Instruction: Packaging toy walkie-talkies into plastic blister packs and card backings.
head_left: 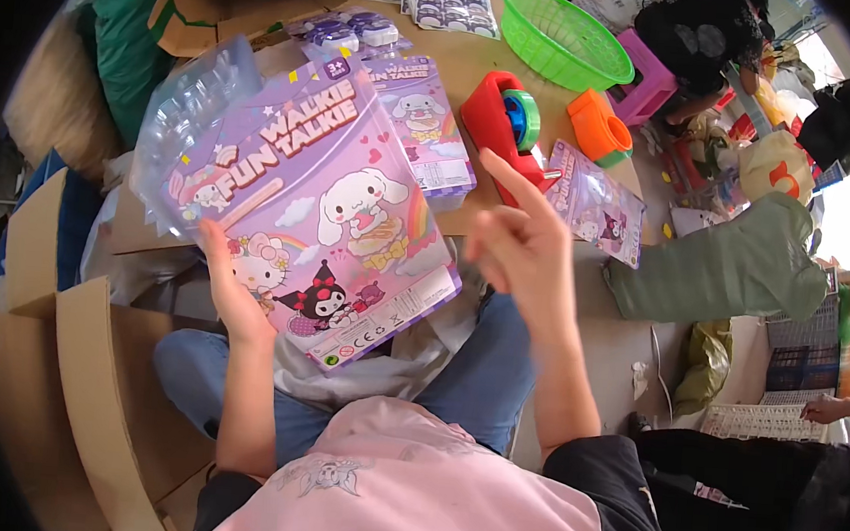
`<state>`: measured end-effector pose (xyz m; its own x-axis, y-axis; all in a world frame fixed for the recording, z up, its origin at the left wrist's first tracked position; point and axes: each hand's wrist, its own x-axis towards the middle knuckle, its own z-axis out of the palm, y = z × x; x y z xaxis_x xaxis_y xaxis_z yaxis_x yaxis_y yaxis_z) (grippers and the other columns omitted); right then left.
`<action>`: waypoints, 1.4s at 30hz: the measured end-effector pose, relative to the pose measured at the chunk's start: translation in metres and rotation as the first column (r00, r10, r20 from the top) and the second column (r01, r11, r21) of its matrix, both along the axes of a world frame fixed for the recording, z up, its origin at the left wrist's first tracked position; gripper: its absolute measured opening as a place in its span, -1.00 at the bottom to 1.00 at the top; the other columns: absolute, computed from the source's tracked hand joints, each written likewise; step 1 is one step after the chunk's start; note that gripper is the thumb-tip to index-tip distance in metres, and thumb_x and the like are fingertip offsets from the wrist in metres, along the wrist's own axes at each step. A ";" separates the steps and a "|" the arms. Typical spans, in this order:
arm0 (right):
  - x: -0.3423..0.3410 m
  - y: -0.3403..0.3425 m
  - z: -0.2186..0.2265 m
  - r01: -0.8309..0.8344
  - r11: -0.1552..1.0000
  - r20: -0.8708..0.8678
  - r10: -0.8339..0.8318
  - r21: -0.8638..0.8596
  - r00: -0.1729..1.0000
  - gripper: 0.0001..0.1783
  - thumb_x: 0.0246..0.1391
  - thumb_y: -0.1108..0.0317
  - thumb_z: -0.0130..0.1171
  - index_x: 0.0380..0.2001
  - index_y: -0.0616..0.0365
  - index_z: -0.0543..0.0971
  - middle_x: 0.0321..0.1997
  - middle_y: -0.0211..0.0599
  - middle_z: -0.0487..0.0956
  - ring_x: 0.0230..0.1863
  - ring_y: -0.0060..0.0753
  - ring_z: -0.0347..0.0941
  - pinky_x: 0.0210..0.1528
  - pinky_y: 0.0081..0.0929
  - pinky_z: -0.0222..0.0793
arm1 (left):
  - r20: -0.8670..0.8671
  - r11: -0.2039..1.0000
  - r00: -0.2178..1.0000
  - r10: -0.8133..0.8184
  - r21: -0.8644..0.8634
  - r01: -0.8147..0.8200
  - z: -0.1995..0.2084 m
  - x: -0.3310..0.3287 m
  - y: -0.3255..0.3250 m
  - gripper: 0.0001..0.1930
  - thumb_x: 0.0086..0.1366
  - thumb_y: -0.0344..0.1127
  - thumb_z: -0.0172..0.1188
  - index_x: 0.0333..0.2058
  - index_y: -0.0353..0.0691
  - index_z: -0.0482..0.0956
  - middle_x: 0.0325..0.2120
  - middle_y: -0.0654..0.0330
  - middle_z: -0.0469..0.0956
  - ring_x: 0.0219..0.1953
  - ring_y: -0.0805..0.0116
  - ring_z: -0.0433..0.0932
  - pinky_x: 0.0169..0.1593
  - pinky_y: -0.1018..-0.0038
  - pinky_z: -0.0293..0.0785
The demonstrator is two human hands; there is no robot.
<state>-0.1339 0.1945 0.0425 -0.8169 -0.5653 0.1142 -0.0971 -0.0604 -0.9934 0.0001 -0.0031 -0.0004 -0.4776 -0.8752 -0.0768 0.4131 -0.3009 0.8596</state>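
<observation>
My left hand (pixel 241 296) grips a large purple and pink printed toy card (pixel 299 211) by its lower left edge, thumb in front and fingers hidden behind. The card is tilted over my lap and shows cartoon characters and hearts. Clear plastic blister trays (pixel 193 107) show behind its upper left edge. My right hand (pixel 521 248) is raised just right of the card, index finger stretched out and the other fingers loosely bent; I see nothing in it. Beyond that fingertip, a red tape dispenser (pixel 487 111) with a green-edged roll stands on the table.
Similar cards lie in a stack (pixel 422 116), and another card (pixel 599 204) lies beside an orange tape holder (pixel 598 127). A green basket (pixel 562 42) stands farther back. Open cardboard boxes (pixel 95 399) flank my left. Other people work at the right, near a pink stool (pixel 644 78).
</observation>
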 end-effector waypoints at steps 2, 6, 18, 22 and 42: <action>0.004 -0.008 -0.003 -0.117 0.990 0.026 0.120 -0.083 0.992 -0.42 0.09 0.57 -0.03 0.20 0.19 0.14 -0.63 -0.31 0.47 -0.81 -0.79 0.12 -0.75 -0.80 0.00 | -0.012 1.000 1.000 -0.015 -0.004 0.015 -0.006 0.001 0.008 -0.41 0.31 0.09 -0.15 0.13 -0.26 0.19 0.02 0.19 0.32 0.01 0.36 0.37 0.04 0.47 0.29; 0.002 -0.022 0.002 -0.143 0.987 0.032 0.145 -0.069 0.989 -0.43 0.08 0.55 0.00 0.18 0.21 0.16 -0.63 -0.31 0.48 -0.82 -0.77 0.13 -0.76 -0.79 0.00 | -0.087 0.998 0.995 -0.057 -0.020 0.055 -0.003 0.004 0.011 -0.42 0.33 0.06 -0.17 0.13 -0.27 0.16 0.04 0.15 0.31 0.04 0.34 0.36 0.06 0.44 0.29; -0.009 -0.022 -0.007 -0.240 0.883 0.053 0.240 0.402 0.969 -0.73 -0.02 0.25 0.23 -0.38 0.28 0.58 -0.69 -0.46 0.46 -0.73 -0.76 0.27 -0.72 -0.69 0.16 | -0.162 0.992 0.979 -0.128 -0.026 0.126 -0.013 0.020 0.000 -0.44 0.31 0.04 -0.11 0.10 -0.29 0.23 0.02 0.18 0.33 0.03 0.37 0.34 0.08 0.48 0.23; -0.008 0.004 -0.050 -0.494 0.867 0.099 0.487 0.066 0.868 -0.25 -0.17 0.18 0.36 0.09 0.14 0.28 0.01 -0.26 0.37 -0.02 -0.45 0.30 -0.07 -0.42 0.29 | -0.167 0.996 0.984 -0.057 0.051 0.066 0.001 0.017 -0.009 -0.46 0.30 0.08 -0.12 0.06 -0.25 0.28 -0.05 0.20 0.40 -0.04 0.37 0.40 0.02 0.45 0.29; -0.149 -0.171 0.051 0.474 0.877 -0.993 0.026 0.076 0.111 -0.53 0.01 0.33 0.02 0.01 -0.44 0.38 -0.06 -0.35 0.46 -0.20 -0.23 0.48 -0.24 -0.30 0.45 | 0.060 0.701 0.918 0.392 -0.665 -0.256 0.018 0.047 -0.114 -0.83 0.27 -0.40 0.00 -0.24 -0.33 0.52 -0.40 0.23 0.53 -0.36 0.56 0.47 -0.32 0.64 0.39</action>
<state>-0.2829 0.0234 0.0932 -0.2590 -0.5721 0.7782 -0.9072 0.4206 0.0073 0.0470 -0.1172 0.0175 -0.1909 -0.8467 0.4966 0.1961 0.4628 0.8645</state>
